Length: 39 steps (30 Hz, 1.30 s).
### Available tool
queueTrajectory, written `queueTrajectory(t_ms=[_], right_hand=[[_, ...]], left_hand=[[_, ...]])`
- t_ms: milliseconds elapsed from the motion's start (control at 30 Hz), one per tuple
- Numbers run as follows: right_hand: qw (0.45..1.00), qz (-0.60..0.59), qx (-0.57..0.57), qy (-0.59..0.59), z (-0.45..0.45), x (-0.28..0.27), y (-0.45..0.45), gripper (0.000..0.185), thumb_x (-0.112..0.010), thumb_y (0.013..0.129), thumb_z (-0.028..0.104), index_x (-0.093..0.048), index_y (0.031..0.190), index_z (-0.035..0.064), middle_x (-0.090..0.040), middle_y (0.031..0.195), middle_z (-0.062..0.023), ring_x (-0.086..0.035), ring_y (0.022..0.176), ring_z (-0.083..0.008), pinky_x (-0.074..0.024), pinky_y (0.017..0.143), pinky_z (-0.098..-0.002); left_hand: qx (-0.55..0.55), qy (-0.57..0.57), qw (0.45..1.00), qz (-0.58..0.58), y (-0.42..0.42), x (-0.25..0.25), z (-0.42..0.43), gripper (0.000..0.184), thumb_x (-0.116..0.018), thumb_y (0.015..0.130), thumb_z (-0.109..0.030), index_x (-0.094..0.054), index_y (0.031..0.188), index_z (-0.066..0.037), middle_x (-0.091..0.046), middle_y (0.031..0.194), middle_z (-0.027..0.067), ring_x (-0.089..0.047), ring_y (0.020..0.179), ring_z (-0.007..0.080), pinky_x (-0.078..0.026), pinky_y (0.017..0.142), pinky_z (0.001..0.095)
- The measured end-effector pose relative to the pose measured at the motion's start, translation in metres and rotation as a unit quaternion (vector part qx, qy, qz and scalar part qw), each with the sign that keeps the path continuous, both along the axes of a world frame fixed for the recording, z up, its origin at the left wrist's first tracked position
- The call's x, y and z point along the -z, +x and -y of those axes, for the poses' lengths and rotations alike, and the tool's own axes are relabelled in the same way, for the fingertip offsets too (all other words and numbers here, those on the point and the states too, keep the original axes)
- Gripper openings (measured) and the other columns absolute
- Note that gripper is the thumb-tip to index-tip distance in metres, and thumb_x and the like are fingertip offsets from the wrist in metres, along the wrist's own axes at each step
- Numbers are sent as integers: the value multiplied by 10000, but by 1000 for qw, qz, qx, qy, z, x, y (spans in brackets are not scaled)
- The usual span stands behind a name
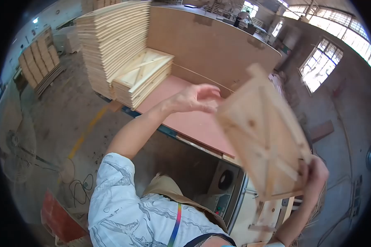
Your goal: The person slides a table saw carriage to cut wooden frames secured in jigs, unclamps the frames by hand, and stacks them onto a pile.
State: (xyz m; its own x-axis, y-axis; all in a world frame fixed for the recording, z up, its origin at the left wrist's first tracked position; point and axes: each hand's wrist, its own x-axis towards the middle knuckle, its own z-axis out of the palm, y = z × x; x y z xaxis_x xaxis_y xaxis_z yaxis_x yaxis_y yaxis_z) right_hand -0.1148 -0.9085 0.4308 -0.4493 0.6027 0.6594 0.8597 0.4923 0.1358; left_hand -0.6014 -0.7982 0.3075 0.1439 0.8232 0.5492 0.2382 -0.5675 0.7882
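Observation:
A pale wooden panel (251, 140) with crossed braces is tilted in the air at the right, blurred by motion. My right hand (313, 173) grips its lower right edge. Near the panel's upper left edge is my left hand (198, 98), its fingers curved and apart, with nothing seen between them. Below my hands lies the pink tabletop (193, 123). Left of it, a short stack of similar braced panels (146, 74) stands beside a tall stack (111, 41).
A brown board (210, 45) rises behind the table. At the lower right is a machine bench (245, 214). A fan (14, 140) and a red object (59, 216) stand on the left. Another person (243, 17) is far back.

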Motion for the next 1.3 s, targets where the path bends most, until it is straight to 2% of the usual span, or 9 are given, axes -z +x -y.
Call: queueTrajectory(t_ms=[67,333,500,567,633,700,1000,1167,1300], right_hand=[[994,21,-86,-60,-21,10,-61,298,-840,812,194,-608,877,17,-488,667,-139,-532,613,-333,-411,569,-426],[985,28,-162,52,-152,33,-310,511,-837,852,294,-668,1230,-5,-664,1096,-203,-614,1036,-400,-479,938,-510],[950,-311,40,6,-243,158,-442,534,-751,987,319,-614,1345,-53,-641,1263,-231,-614,1146,-373,-497,983,-474],[828,-460,1,-321,-286,215,-509,566,-696,1037,395,-606,1352,-66,-668,1109,-126,-649,989,-228,-532,892,-351],[544,-661,-140,-498,-290,209,-615,504,-708,1031,371,-616,1273,-62,-681,1103,-110,-667,993,-170,-543,873,-289],[682,-637,-139,-332,-353,265,-682,366,-776,966,156,-605,1199,-70,-688,1129,-130,-680,969,-182,-561,846,-335],[771,-515,-133,-351,-449,283,-786,333,-719,869,100,-664,1143,-81,-749,995,-215,-738,898,-294,-573,835,-388],[906,-338,-1,-254,-482,298,-802,416,-671,966,344,-702,1166,-20,-697,1138,-299,-609,1131,-468,-448,1051,-550],[888,-331,-27,-320,-466,282,-777,665,-636,1017,496,-561,1378,-57,-537,1389,-377,-474,1329,-504,-395,1134,-532]], left_hand=[[238,-202,949,54,-31,-14,35,721,-890,868,-326,-591,1452,-28,-707,1327,73,-636,1252,168,-504,1064,336],[-44,-212,955,202,-212,79,120,518,-811,928,-167,-636,1369,42,-726,1259,116,-677,1139,176,-542,985,338],[-190,-204,878,389,-307,126,94,408,-769,980,-146,-664,1318,55,-744,1205,93,-698,1061,159,-558,945,332],[-246,-201,816,483,-322,143,71,370,-740,1007,-140,-665,1313,54,-736,1229,95,-687,1080,156,-553,945,330],[-295,-153,811,481,-317,140,45,355,-714,1031,-152,-658,1310,60,-729,1200,94,-677,1074,152,-541,956,326],[-351,-140,828,414,-332,143,25,354,-688,1060,-219,-661,1246,80,-725,1162,103,-665,1071,149,-518,972,322],[-244,-389,833,307,-439,143,-11,561,-560,1103,-441,-640,1025,109,-732,839,186,-752,639,270,-640,546,378],[-274,-517,798,146,-470,112,-38,729,-484,1100,-550,-630,845,118,-695,671,200,-730,556,271,-610,491,352],[-267,-566,779,40,-487,93,-55,733,-471,1099,-561,-643,821,95,-695,669,192,-725,554,260,-603,490,357]])
